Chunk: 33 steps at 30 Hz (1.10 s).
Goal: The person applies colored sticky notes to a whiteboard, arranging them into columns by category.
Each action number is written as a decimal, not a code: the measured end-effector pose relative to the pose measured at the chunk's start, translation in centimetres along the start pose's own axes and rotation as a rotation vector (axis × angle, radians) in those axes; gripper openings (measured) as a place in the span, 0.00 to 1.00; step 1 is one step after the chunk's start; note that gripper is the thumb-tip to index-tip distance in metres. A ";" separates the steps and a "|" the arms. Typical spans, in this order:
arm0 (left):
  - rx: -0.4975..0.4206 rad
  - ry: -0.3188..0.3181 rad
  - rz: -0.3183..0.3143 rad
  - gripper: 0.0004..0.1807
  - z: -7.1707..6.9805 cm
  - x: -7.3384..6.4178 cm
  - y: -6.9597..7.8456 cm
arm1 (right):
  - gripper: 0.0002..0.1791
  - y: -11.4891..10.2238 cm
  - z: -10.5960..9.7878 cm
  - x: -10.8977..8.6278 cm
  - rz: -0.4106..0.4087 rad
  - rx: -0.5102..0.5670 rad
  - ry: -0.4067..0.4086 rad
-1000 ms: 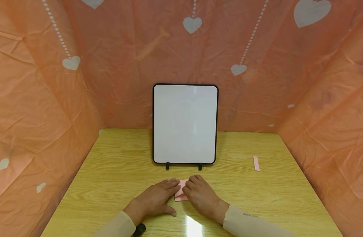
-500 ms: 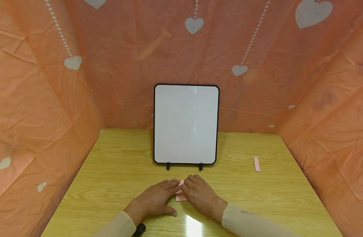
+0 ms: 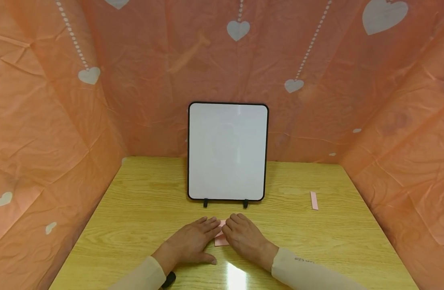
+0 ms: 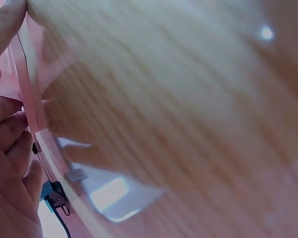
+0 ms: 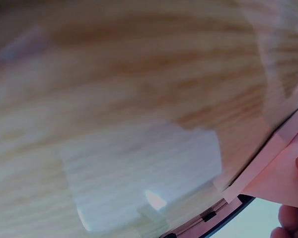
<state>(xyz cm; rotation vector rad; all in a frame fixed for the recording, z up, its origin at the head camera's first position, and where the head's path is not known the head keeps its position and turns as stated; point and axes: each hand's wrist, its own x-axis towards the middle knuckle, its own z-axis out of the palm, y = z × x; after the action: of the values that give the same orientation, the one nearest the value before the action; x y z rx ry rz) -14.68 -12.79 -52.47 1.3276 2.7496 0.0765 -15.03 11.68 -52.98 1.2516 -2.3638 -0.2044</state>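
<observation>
In the head view a small pink sticky-note pad (image 3: 221, 241) lies on the table between the two hands. My left hand (image 3: 191, 241) rests over its left side, fingers straight and spread, thumb apart on the tabletop. From the right, my right hand (image 3: 243, 237) has its fingers curled and pinches the top sheet. That sheet (image 5: 275, 178) stands lifted off the pad's thick edge (image 5: 258, 171) in the right wrist view, a fingertip against it. The left wrist view shows the pad's edge (image 4: 35, 94) close up, with fingers beside it. Both hands partly hide the pad.
Behind the hands stands a white board (image 3: 227, 153) with a black frame on two small black feet. A narrow pink strip (image 3: 314, 200) lies on the wooden table (image 3: 298, 237) at the right. An orange cloth with hearts (image 3: 145, 80) surrounds the table on three sides.
The raised edge of the top sheet has shifted up a little, away from the pad's near edge. My right hand has edged slightly left; my left hand has hardly moved.
</observation>
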 end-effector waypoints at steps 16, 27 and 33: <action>-0.089 -0.031 -0.057 0.53 0.0 0.1 0.2 | 0.05 0.2 -0.2 -0.1 0.009 0.004 -0.043; -0.175 0.009 -0.136 0.55 0.2 -1.1 0.2 | 0.06 0.2 0.0 0.1 0.029 0.025 -0.035; -0.234 0.012 -0.171 0.53 -0.1 -2.2 -0.2 | 0.08 0.3 0.0 0.1 0.066 0.070 -0.011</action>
<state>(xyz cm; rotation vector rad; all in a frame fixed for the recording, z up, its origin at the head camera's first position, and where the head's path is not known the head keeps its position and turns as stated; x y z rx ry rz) -13.44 -14.62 -52.24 1.0332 2.7477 0.3814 -15.32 11.83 -52.83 1.2045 -2.4369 -0.1093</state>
